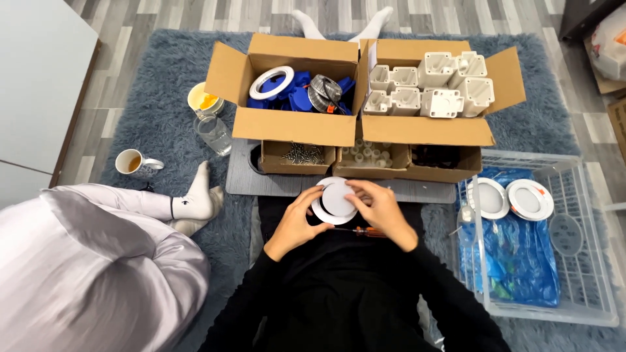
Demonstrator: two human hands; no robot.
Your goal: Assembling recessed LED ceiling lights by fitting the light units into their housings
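The person sits on a blue-grey rug point(163, 85) and holds a round white lamp disc point(334, 200) in front of the body, just above the lap. The left hand point(295, 223) grips the disc from its left edge, fingers curled around the rim. The right hand point(381, 210) is closed on the right edge, with fingertips lying over the flat white face. Under the hands, a screwdriver with an orange handle point(365, 231) lies across the dark lap.

Beyond the hands stand three small cardboard boxes: one with screws point(301, 154), one with small white parts point(369, 155), one with dark parts point(435, 156). Behind them are two big open cartons, the left one point(287, 125) with blue pieces and a white ring, the right one point(424, 129) with white plastic housings.

On the person's right stands a clear plastic crate point(587, 287) lined with a blue bag; two similar round white lamps point(512, 197) lie in it. On the left, another person in light clothes point(85, 261) sits near, and a mug point(134, 162) and a glass jar point(214, 133) stand on the rug.
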